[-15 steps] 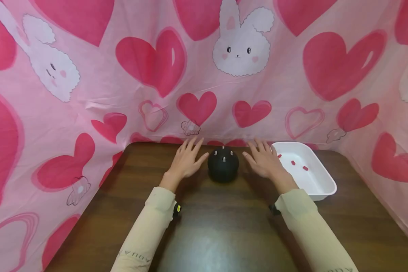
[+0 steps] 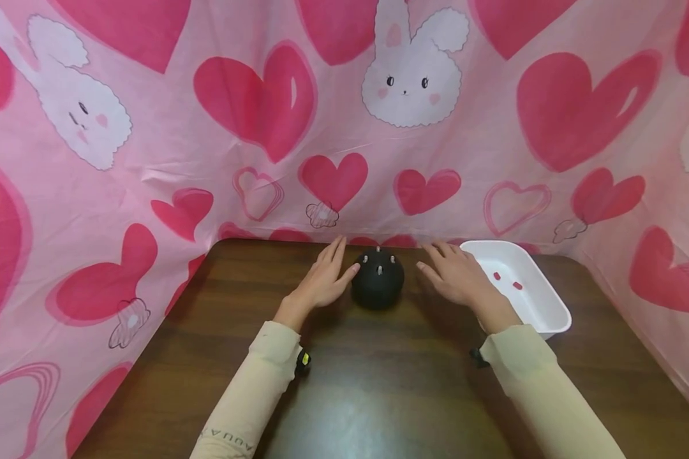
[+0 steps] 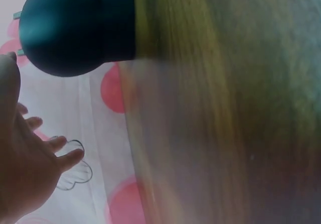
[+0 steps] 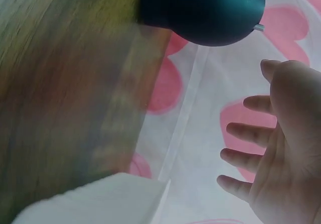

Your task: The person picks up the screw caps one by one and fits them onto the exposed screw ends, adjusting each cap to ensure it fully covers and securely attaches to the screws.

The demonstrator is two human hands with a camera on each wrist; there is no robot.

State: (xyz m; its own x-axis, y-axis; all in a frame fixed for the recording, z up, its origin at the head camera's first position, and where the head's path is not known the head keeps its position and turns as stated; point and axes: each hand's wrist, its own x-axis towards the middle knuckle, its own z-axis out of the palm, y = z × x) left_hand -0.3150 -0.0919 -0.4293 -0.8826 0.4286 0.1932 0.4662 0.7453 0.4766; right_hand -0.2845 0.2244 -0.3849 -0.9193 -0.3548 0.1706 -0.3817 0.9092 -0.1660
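A black round ball (image 2: 377, 280) with small pale pegs on top sits at the far middle of the brown table (image 2: 379, 395). My left hand (image 2: 323, 276) lies flat with straight fingers just left of it, the thumb almost at the ball's side. My right hand (image 2: 456, 273) hovers flat to the ball's right, a short gap away, fingers spread. Both hands hold nothing. The left wrist view shows the ball (image 3: 75, 25) above my open left hand (image 3: 25, 158). In the right wrist view the ball (image 4: 205, 8) is above my spread right hand (image 4: 273, 143).
A white tray (image 2: 542, 299) with a few small red pieces (image 2: 506, 280) stands at the back right, right behind my right hand. Pink cloth with hearts and bunnies (image 2: 344, 115) walls the table on three sides.
My left hand has slid right, closer to the ball. My right hand has drifted slightly right, towards the tray. The ball has stayed put.
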